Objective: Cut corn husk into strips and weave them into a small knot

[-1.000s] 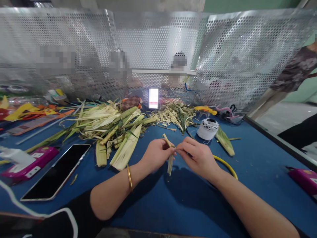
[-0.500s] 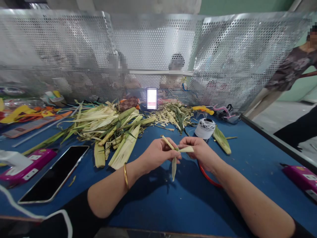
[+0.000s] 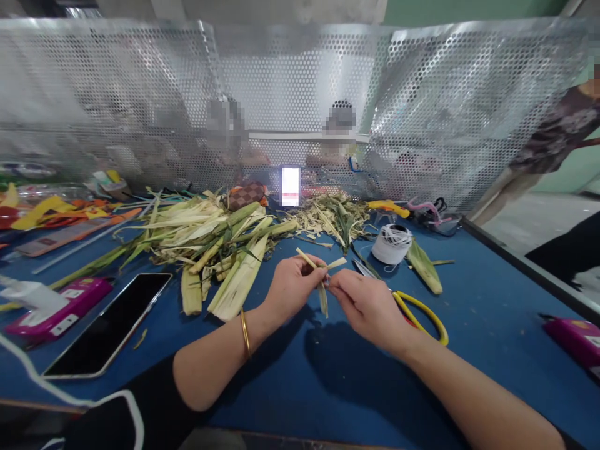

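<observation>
My left hand [image 3: 291, 284], wearing a gold bangle, is closed in a pinch around narrow corn husk strips [image 3: 324, 301]. The strips cross at its fingertips, with one end sticking up to the left, one to the right and one hanging down. Close against that crossing, my right hand [image 3: 368, 301] is closed too, its thumb and fingers pinched on the husk; its fingertips partly hide what they grip. Scissors [image 3: 434, 322] with yellow and red handles lie beside and partly under my right hand. A spool of white thread [image 3: 392, 245] stands just beyond it.
A heap of corn husks [image 3: 187, 228] and shredded husk [image 3: 323, 219] lie ahead. To the left are a phone [image 3: 112, 325] and a magenta power strip [image 3: 70, 312]; another power strip [image 3: 574, 340] is at right. A perforated metal screen [image 3: 290, 81] stands behind, with people beyond.
My right hand has turned, palm downward, and its fingers have shifted to the crossing of the strips. The scissors now show more beside it. The view has shifted slightly.
</observation>
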Action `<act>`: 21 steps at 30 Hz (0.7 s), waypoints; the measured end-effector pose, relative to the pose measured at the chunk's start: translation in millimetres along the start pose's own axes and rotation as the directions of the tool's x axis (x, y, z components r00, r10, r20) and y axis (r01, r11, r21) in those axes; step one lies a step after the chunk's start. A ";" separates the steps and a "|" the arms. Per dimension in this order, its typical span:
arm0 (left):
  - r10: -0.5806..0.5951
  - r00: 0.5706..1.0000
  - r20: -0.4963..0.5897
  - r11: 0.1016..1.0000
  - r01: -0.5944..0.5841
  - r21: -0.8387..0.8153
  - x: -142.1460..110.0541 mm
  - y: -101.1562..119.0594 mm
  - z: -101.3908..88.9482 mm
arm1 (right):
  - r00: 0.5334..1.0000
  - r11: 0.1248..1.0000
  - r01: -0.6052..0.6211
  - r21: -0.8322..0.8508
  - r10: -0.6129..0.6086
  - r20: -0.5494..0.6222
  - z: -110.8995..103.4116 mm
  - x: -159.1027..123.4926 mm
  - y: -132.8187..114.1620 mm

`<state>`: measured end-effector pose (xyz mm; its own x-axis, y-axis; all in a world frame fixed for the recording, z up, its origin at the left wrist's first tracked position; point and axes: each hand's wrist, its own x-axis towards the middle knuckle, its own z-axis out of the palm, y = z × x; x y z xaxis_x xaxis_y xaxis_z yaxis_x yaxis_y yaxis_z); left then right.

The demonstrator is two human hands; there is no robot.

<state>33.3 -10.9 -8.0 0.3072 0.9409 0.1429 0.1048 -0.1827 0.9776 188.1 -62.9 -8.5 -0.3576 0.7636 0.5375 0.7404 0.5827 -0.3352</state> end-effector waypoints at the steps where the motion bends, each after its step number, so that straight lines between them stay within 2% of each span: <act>1: -0.006 1.000 -0.001 1.000 0.006 0.000 -0.4 -0.9 1.0 | 1.000 1.000 0.021 -0.008 -0.021 0.010 0.7 -0.1 -0.7; 4: -0.030 0.999 0.011 0.999 0.030 -0.015 -1.3 -2.5 3.4 | 0.998 0.999 0.046 0.003 -0.046 0.033 1.9 -0.1 0.1; 7: -0.077 0.991 0.113 0.996 0.081 -0.032 -2.4 0.4 3.7 | 1.000 0.996 0.013 0.093 -0.014 0.016 -2.2 1.0 5.2; 11: -0.183 0.929 0.322 0.970 0.225 -0.096 -5.6 7.2 3.2 | 0.993 0.968 -0.104 0.228 0.115 -0.036 -14.5 5.2 15.8; 14: -0.200 0.873 0.445 0.943 0.294 -0.153 -8.5 9.2 3.8 | 0.970 0.919 -0.233 0.317 0.241 0.015 -19.6 10.1 22.9; 17: -0.176 0.838 0.517 0.933 0.309 -0.182 -11.0 10.9 4.1 | 0.940 0.832 -0.334 0.444 0.326 0.097 -17.2 13.8 27.7; 19: -0.143 0.844 0.517 0.934 0.289 -0.212 -12.0 13.0 3.7 | 0.907 0.735 -0.409 0.541 0.394 0.151 -13.0 14.8 29.9; 21: -0.095 0.869 0.486 0.943 0.235 -0.235 -11.9 15.1 3.2 | 0.839 0.591 -0.527 0.610 0.476 0.264 -8.0 14.4 32.0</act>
<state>34.2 -25.8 4.6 0.7167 0.6959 -0.0442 -0.0514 0.1159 0.9919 211.1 -35.5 -5.3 -0.0979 0.9914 0.0874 0.2792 0.1116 -0.9537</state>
